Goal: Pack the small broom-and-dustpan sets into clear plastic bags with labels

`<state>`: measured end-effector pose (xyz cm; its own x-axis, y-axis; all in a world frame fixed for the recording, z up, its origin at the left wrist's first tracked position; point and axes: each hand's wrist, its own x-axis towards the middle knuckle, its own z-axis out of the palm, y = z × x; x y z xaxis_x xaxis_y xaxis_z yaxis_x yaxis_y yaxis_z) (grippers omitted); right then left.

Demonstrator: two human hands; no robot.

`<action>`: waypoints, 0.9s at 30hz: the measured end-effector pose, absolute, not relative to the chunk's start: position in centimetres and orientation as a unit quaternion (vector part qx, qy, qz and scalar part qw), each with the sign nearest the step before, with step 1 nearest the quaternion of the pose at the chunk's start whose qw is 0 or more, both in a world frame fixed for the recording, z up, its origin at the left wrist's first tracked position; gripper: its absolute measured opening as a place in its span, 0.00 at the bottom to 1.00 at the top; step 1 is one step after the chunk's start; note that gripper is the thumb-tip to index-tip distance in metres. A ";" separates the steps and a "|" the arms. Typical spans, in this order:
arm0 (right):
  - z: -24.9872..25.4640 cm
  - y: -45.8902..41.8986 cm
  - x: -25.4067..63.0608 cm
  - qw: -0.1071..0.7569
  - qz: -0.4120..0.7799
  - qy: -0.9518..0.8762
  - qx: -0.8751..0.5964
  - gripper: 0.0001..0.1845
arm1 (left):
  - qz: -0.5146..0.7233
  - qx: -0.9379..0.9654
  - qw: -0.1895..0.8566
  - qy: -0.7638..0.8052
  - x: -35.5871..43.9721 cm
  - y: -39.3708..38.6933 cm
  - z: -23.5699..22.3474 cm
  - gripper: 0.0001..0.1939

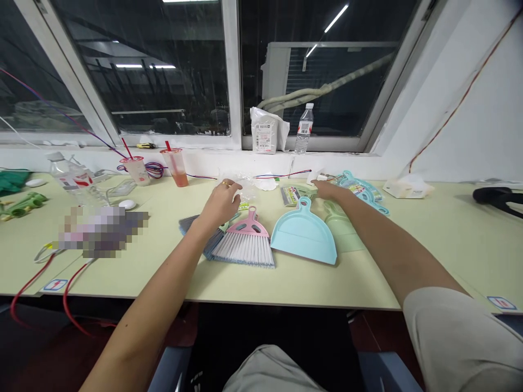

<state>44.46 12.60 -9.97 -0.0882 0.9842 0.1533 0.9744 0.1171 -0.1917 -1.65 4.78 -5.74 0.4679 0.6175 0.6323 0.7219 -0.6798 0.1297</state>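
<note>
My left hand [224, 200], with a ring on one finger, hovers at the handle end of the brushes. Its fingers are loosely bent and apart, near a crumpled clear plastic bag [245, 185]. Below it lie a pink hand brush [248, 226] with white bristles and, partly under my wrist, a grey-blue bristled brush [212, 242]. My right hand [327, 190] reaches past a light blue dustpan [304, 231] towards a small white piece [317, 175] at the back. Its fingertips are mostly hidden, so I cannot make out a grip. My forearm partly covers a pale green dustpan [341, 226].
Further blue plastic pieces [359, 190] and a tissue pack [408, 188] lie to the right. Two drink cups [175, 167] with red straws and a water bottle [75, 177] stand at left. Another bottle [304, 129] is on the window sill. The table's front edge [294, 305] is close to me.
</note>
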 end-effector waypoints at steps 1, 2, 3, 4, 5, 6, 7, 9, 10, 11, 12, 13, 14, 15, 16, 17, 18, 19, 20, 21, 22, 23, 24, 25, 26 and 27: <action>-9.8 12.1 44.2 0.138 0.012 -0.733 -0.666 0.36 | -0.325 -0.854 0.073 -0.400 -2.0 4.8 -5.6 0.18; -9.6 11.6 43.9 0.161 0.002 -0.728 -0.666 0.35 | -0.311 -0.856 0.067 -0.407 -2.5 4.8 -5.5 0.18; -9.3 11.0 43.4 0.192 -0.008 -0.725 -0.662 0.33 | -0.292 -0.860 0.057 -0.415 -3.0 5.0 -5.4 0.18; -9.1 10.5 42.8 0.228 -0.017 -0.724 -0.651 0.30 | -0.266 -0.865 0.044 -0.422 -3.4 5.3 -5.3 0.18; -8.8 10.0 42.1 0.263 -0.025 -0.722 -0.639 0.28 | -0.231 -0.872 0.027 -0.430 -3.9 5.7 -5.2 0.18; -8.4 9.7 41.4 0.293 -0.030 -0.721 -0.627 0.25 | -0.191 -0.879 0.009 -0.436 -4.2 6.2 -5.1 0.18; -8.0 9.6 40.6 0.316 -0.034 -0.720 -0.617 0.23 | -0.149 -0.886 -0.009 -0.440 -4.5 6.9 -5.0 0.18; -7.1 9.7 39.2 0.349 -0.042 -0.725 -0.592 0.20 | -0.063 -0.891 -0.039 -0.447 -4.7 8.3 -4.7 0.18; -6.6 9.9 38.6 0.360 -0.045 -0.731 -0.578 0.18 | -0.026 -0.890 -0.048 -0.453 -4.6 8.8 -4.5 0.18; -6.2 10.2 38.1 0.367 -0.048 -0.739 -0.563 0.17 | 0.008 -0.886 -0.053 -0.461 -4.5 9.2 -4.3 0.19; -5.7 10.3 37.7 0.369 -0.048 -0.748 -0.549 0.16 | 0.039 -0.877 -0.057 -0.475 -4.3 9.3 -4.3 0.20; -5.3 10.4 37.5 0.366 -0.045 -0.758 -0.538 0.16 | 0.066 -0.868 -0.059 -0.488 -4.2 9.2 -4.3 0.23; -5.0 10.3 37.4 0.358 -0.036 -0.769 -0.529 0.15 | 0.091 -0.857 -0.060 -0.503 -4.1 8.9 -4.5 0.25; -4.6 10.0 37.4 0.349 -0.023 -0.777 -0.523 0.15 | 0.106 -0.845 -0.064 -0.520 -4.0 8.4 -4.9 0.27; -4.2 9.6 37.5 0.333 -0.004 -0.787 -0.520 0.15 | 0.108 -0.841 -0.064 -0.526 -3.9 7.9 -5.3 0.28; -3.8 9.2 37.5 0.315 0.013 -0.795 -0.519 0.15 | 0.115 -0.837 -0.061 -0.532 -3.8 7.5 -5.8 0.28; -3.4 8.6 37.6 0.299 0.023 -0.800 -0.520 0.15 | 0.119 -0.836 -0.054 -0.533 -3.7 7.2 -6.2 0.27; -2.8 8.0 37.7 0.283 0.025 -0.803 -0.524 0.15 | 0.119 -0.838 -0.043 -0.530 -3.5 7.1 -6.6 0.26; -2.3 7.3 37.8 0.271 0.020 -0.804 -0.528 0.14 | 0.120 -0.840 -0.033 -0.528 -3.4 7.2 -6.7 0.24; -1.8 6.5 37.8 0.262 0.013 -0.803 -0.535 0.14 | 0.119 -0.841 -0.023 -0.527 -3.2 7.3 -6.8 0.23; -1.4 5.6 37.8 0.254 0.006 -0.801 -0.542 0.13 | 0.116 -0.841 -0.016 -0.528 -3.0 7.6 -6.7 0.22; -1.2 4.5 37.7 0.251 0.002 -0.796 -0.550 0.13 | 0.113 -0.839 -0.011 -0.532 -2.8 7.8 -6.6 0.21; -1.3 3.4 37.6 0.252 -0.001 -0.790 -0.559 0.13 | 0.109 -0.835 -0.008 -0.539 -2.6 7.9 -6.4 0.21; -1.5 2.3 37.4 0.258 -0.004 -0.782 -0.568 0.13 | 0.103 -0.831 -0.007 -0.547 -2.4 8.0 -6.4 0.20; -2.1 1.2 37.2 0.266 -0.007 -0.772 -0.578 0.13 | 0.095 -0.827 -0.005 -0.555 -2.4 8.0 -6.4 0.20; -2.8 0.2 37.1 0.275 -0.010 -0.761 -0.587 0.13 | 0.086 -0.824 -0.001 -0.560 -2.3 8.0 -6.5 0.19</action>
<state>37.08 0.16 -2.76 -0.1589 0.8887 0.4302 0.8994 0.3100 -0.3082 -2.32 7.99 -6.45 0.3573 0.9230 -0.1429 0.9233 -0.3721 -0.0949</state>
